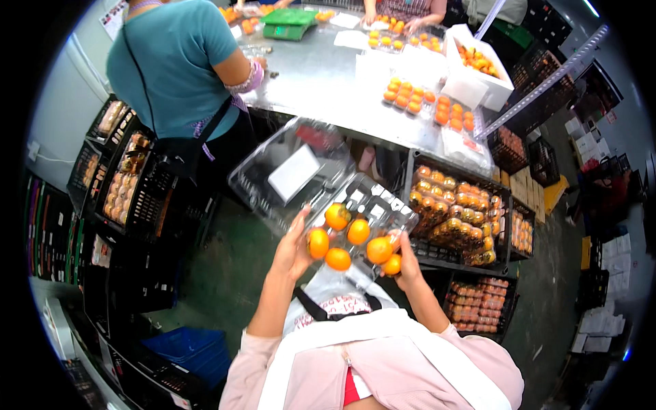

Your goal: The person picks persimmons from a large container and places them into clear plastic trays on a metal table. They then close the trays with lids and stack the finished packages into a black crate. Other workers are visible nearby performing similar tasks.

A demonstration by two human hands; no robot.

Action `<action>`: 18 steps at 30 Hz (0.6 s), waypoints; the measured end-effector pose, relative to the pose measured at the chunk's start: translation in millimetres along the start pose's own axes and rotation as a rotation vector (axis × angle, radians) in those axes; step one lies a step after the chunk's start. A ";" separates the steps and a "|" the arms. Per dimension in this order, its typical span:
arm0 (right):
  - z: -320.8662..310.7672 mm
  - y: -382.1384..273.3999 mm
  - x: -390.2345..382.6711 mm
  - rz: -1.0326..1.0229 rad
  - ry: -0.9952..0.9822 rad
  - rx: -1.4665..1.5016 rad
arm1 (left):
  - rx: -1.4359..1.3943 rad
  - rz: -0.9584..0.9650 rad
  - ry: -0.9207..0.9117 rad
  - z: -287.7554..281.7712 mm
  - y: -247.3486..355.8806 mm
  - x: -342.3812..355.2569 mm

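Observation:
My left hand [292,251] and my right hand [407,263] hold an open clear plastic clamshell [374,199] by its two sides, fingers curled at its edges. Several round orange fruits [358,231] sit in the nearer compartments; the farther ones show none. The hinged lid [253,179] hangs open toward the upper left, with a white rectangular label [293,173] on it. My right fingertips are beside the fruits at the right end, and whether they also grip a fruit I cannot tell.
A co-worker [171,61] stands at the steel table [307,82]; another person's hands [413,24] work at the far side with fruit packs [408,94], a green scale [285,24] and white box [502,85]. Loaded black crates [420,256] stand right and left, a blue bin [195,348] lower left.

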State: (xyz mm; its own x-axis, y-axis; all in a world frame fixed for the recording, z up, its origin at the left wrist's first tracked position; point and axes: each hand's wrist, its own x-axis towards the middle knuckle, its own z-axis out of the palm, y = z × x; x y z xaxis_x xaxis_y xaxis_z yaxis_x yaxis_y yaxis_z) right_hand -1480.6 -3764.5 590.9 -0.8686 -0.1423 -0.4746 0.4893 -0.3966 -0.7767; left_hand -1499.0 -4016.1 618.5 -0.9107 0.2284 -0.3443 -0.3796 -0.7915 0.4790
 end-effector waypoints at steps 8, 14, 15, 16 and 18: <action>64.6 -49.4 129.4 -0.123 0.132 0.088 | 0.141 -0.225 -0.079 3.1 110.0 168.3; 86.7 -63.4 260.1 -0.145 0.123 0.099 | 0.234 -0.166 0.060 -23.7 166.1 299.1; 87.6 -65.7 284.5 -0.134 0.141 0.099 | 0.221 -0.163 0.111 -16.4 173.0 317.3; 94.6 -70.1 306.1 -0.183 0.167 0.091 | 0.228 -0.156 0.138 -18.6 180.9 339.8; 96.0 -72.1 344.8 -0.174 0.227 0.052 | 0.287 -0.131 0.173 -37.5 187.9 391.7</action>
State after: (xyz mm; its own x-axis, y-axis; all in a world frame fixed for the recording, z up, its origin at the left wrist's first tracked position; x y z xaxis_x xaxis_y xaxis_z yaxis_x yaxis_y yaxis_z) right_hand -1822.8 -3872.0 522.9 -0.8966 0.1365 -0.4214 0.3248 -0.4443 -0.8349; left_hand -1920.9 -4096.7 543.4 -0.8193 0.1988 -0.5377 -0.5443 -0.5644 0.6207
